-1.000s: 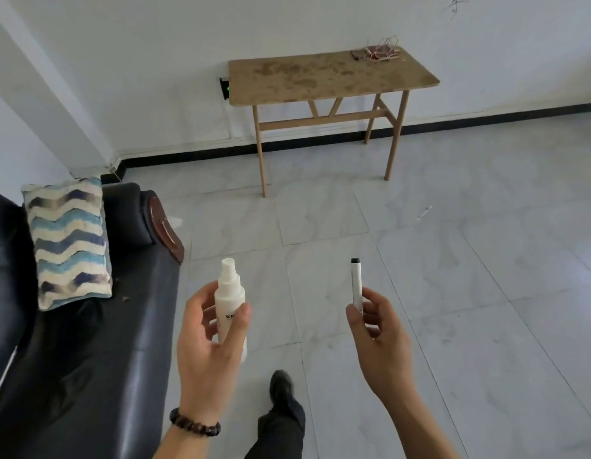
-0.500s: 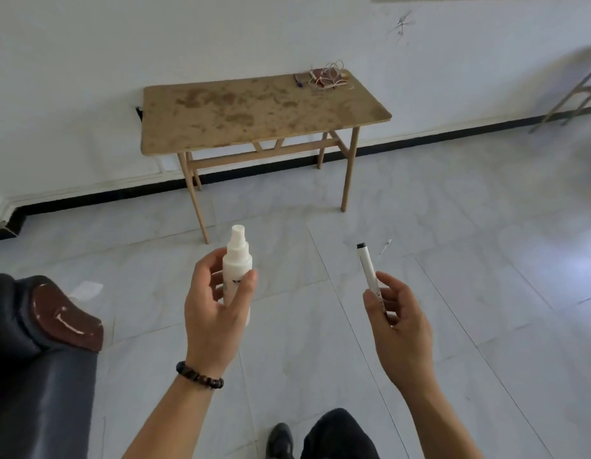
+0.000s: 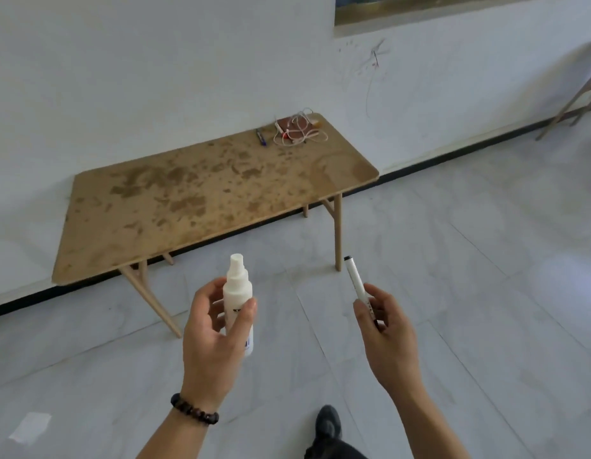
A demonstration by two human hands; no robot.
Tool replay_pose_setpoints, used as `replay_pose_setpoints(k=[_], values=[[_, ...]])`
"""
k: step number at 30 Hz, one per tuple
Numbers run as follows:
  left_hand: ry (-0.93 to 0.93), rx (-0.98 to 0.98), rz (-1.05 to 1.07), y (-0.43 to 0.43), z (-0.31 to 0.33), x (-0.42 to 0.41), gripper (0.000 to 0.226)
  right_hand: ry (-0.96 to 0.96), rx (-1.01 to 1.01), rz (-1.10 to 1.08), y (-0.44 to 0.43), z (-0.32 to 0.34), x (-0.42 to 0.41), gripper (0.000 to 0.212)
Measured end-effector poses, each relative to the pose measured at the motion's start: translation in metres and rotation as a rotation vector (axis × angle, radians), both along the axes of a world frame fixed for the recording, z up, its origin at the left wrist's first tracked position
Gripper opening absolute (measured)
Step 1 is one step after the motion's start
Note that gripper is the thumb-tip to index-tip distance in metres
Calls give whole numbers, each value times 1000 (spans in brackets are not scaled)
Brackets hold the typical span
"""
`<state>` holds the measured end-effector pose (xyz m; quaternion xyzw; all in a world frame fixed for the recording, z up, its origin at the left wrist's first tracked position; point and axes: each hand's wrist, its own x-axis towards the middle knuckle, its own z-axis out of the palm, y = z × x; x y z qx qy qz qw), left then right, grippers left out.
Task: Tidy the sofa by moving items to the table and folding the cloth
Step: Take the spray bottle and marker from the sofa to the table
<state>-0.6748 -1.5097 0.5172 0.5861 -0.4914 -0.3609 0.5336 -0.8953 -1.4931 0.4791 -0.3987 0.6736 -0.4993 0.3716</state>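
My left hand grips a white spray bottle, held upright in front of me. My right hand pinches a white marker with a black cap, tip pointing up and away. Both hands hover above the tiled floor, just short of the wooden table, whose stained top stands against the white wall. The sofa and the cloth are out of view.
On the table's far right corner lie a tangled pink cable on a brown wallet-like thing and a dark pen. A scrap of paper lies on the floor at left. My shoe is below. Wooden legs of other furniture show at far right.
I have walked closer to the table, which now looks larger and nearer. The sofa and cushion have dropped out of view. Both hands keep their hold on the bottle and the marker.
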Motion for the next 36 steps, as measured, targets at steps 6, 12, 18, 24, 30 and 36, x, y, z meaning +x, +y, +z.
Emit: replay_pose_setpoints(k=[6,12,18,24,30,36], values=[[63,-24,109,-144,9,-16,46,58,5,145,-176,28,-12,21],[130,55,165,-294,-40,-25,46,106,94,196,-335,-14,-26,19],[146,52,136,-473,-42,-37,36,89,112,233,-506,-12,-33,25],[-19,143,54,-646,-46,-53,39,93,114,201,-662,-11,-46,23],[87,583,76,-791,-110,-70,34,34,345,252,-798,-82,-53,33],[-118,747,113,-901,-171,-73,48,54,467,283,-923,-147,-53,30]])
